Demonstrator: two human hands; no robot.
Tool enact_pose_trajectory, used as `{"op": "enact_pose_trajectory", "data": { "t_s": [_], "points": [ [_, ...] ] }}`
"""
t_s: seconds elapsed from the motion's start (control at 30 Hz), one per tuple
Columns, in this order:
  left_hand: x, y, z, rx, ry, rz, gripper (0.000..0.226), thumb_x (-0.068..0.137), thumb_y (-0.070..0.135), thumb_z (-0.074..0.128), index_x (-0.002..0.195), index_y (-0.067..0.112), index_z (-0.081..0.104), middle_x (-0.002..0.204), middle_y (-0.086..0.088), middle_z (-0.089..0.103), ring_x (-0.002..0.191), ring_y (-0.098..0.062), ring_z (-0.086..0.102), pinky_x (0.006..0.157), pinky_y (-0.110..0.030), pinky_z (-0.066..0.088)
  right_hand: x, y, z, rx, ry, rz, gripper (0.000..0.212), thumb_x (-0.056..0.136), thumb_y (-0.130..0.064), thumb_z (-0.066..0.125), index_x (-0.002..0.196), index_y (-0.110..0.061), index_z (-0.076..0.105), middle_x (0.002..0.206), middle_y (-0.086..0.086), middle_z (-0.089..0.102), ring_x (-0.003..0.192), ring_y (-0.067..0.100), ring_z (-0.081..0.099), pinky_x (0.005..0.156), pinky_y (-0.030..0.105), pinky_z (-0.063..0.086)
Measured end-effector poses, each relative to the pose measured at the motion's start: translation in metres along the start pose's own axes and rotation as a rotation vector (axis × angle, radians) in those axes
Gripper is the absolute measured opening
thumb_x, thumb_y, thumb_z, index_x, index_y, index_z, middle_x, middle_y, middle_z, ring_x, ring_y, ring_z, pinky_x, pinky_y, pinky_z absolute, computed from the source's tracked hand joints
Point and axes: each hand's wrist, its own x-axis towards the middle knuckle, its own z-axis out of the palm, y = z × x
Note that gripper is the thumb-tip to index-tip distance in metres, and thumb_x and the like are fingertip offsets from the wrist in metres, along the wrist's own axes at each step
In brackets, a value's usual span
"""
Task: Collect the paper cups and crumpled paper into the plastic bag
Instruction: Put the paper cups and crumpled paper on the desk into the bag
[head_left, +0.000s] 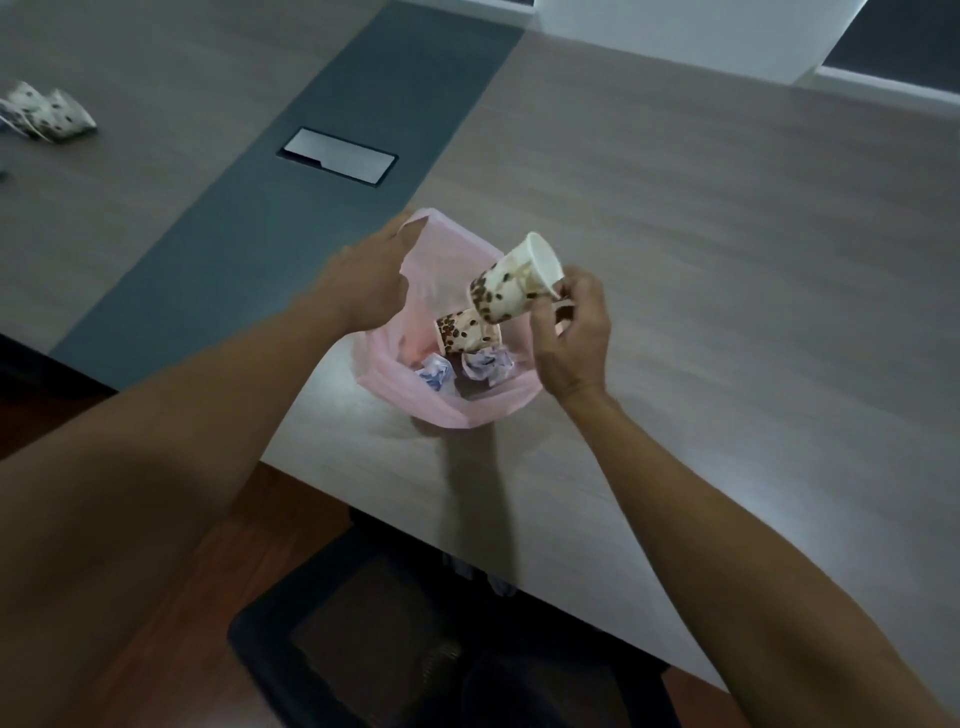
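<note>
A pink plastic bag (470, 410) stands open on the table near its front edge. My left hand (366, 280) grips the bag's far left rim and holds it open. My right hand (571, 332) pinches the rim of a white paper cup (511, 283) printed with coffee beans, tilted base-down over the bag's mouth. Inside the bag lie another bean-print cup (460, 330) and two balls of crumpled paper (434, 374), (485, 365). Two more paper cups (49, 111) lie on their sides at the far left of the table.
The wood-grain table (727, 260) has a dark grey centre strip with a metal cable hatch (337, 156). A black office chair (415, 639) stands under the table's front edge below my arms. A white wall and dark windows are at the back right.
</note>
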Motion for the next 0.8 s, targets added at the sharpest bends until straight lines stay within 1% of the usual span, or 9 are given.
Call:
{"op": "enact_pose_trajectory", "data": {
  "t_s": [0.13, 0.2, 0.3, 0.37, 0.5, 0.6, 0.7, 0.77, 0.8],
  "points": [
    [-0.004, -0.001, -0.002, 0.003, -0.002, -0.003, 0.077, 0.093, 0.002, 0.045, 0.159, 0.03, 0.016, 0.168, 0.013, 0.012, 0.133, -0.035, 0.049, 0.104, -0.051, 0.041, -0.036, -0.001, 0.046, -0.009, -0.245, -0.028, 0.019, 0.095, -0.022, 0.059, 0.098, -0.003, 0.059, 0.105, 0.01, 0.063, 0.091, 0.025, 0.058, 0.076, 0.041, 0.051],
    [-0.007, -0.002, -0.002, -0.006, 0.004, -0.017, 0.076, 0.094, 0.002, 0.045, 0.159, 0.03, 0.016, 0.168, 0.012, 0.014, 0.133, -0.035, 0.049, 0.105, -0.052, 0.041, -0.041, 0.003, 0.062, -0.075, -0.404, 0.004, 0.02, 0.099, -0.024, 0.06, 0.106, -0.006, 0.065, 0.122, 0.013, 0.064, 0.106, 0.028, 0.06, 0.087, 0.045, 0.053],
    [-0.013, -0.005, -0.001, -0.021, 0.005, -0.02, 0.076, 0.094, 0.001, 0.044, 0.159, 0.03, 0.016, 0.168, 0.013, 0.012, 0.135, -0.034, 0.048, 0.108, -0.054, 0.039, -0.039, 0.016, 0.067, -0.307, -0.62, 0.007, 0.036, 0.098, -0.04, 0.058, 0.12, -0.016, 0.073, 0.154, 0.016, 0.044, 0.135, 0.035, 0.046, 0.11, 0.049, 0.042],
    [-0.018, -0.01, 0.002, -0.012, 0.002, -0.032, 0.076, 0.094, 0.001, 0.045, 0.159, 0.029, 0.017, 0.168, 0.012, 0.009, 0.136, -0.035, 0.046, 0.106, -0.053, 0.039, -0.032, 0.019, 0.056, -0.371, -0.553, -0.001, 0.035, 0.095, -0.041, 0.057, 0.116, -0.019, 0.075, 0.149, 0.012, 0.049, 0.132, 0.031, 0.048, 0.11, 0.048, 0.041],
    [-0.026, -0.019, 0.011, -0.004, 0.022, -0.049, 0.075, 0.094, 0.006, 0.048, 0.157, 0.035, 0.021, 0.169, 0.007, 0.006, 0.134, -0.038, 0.047, 0.1, -0.053, 0.045, -0.016, 0.028, 0.028, -0.471, -0.171, 0.052, 0.03, 0.094, -0.027, 0.058, 0.118, -0.009, 0.059, 0.121, 0.012, 0.057, 0.108, 0.031, 0.056, 0.094, 0.049, 0.047],
    [-0.035, -0.019, 0.017, -0.002, 0.043, -0.066, 0.07, 0.096, 0.02, 0.052, 0.155, 0.039, 0.019, 0.169, 0.004, 0.005, 0.133, -0.042, 0.048, 0.101, -0.056, 0.045, -0.006, 0.044, 0.017, -0.485, -0.161, 0.432, 0.067, 0.093, -0.038, 0.062, 0.147, -0.007, 0.038, 0.144, 0.019, 0.046, 0.13, 0.039, 0.047, 0.107, 0.049, 0.039],
    [-0.046, -0.017, 0.023, 0.049, 0.068, -0.128, 0.077, 0.093, 0.04, 0.059, 0.156, 0.039, 0.014, 0.168, 0.005, 0.002, 0.123, -0.045, 0.055, 0.096, -0.057, 0.047, 0.003, 0.063, 0.02, -0.193, -0.291, 0.742, 0.094, 0.09, -0.053, 0.067, 0.16, -0.013, 0.018, 0.16, 0.016, 0.035, 0.143, 0.036, 0.04, 0.116, 0.049, 0.036],
    [-0.052, -0.018, 0.03, 0.091, 0.073, -0.145, 0.082, 0.091, 0.038, 0.059, 0.157, 0.03, 0.01, 0.166, 0.003, 0.006, 0.109, -0.045, 0.06, 0.09, -0.055, 0.051, 0.01, 0.07, 0.027, -0.059, -0.286, 0.767, 0.073, 0.09, -0.047, 0.07, 0.147, -0.01, 0.043, 0.144, 0.014, 0.054, 0.127, 0.03, 0.055, 0.105, 0.041, 0.047],
    [-0.054, -0.019, 0.033, 0.095, 0.069, -0.152, 0.083, 0.09, 0.032, 0.058, 0.157, 0.026, 0.01, 0.165, 0.001, 0.01, 0.103, -0.045, 0.061, 0.087, -0.053, 0.052, 0.013, 0.071, 0.03, -0.074, -0.249, 0.728, 0.046, 0.092, -0.04, 0.069, 0.124, -0.008, 0.06, 0.12, 0.013, 0.066, 0.108, 0.028, 0.062, 0.091, 0.037, 0.051]
  ]
}}
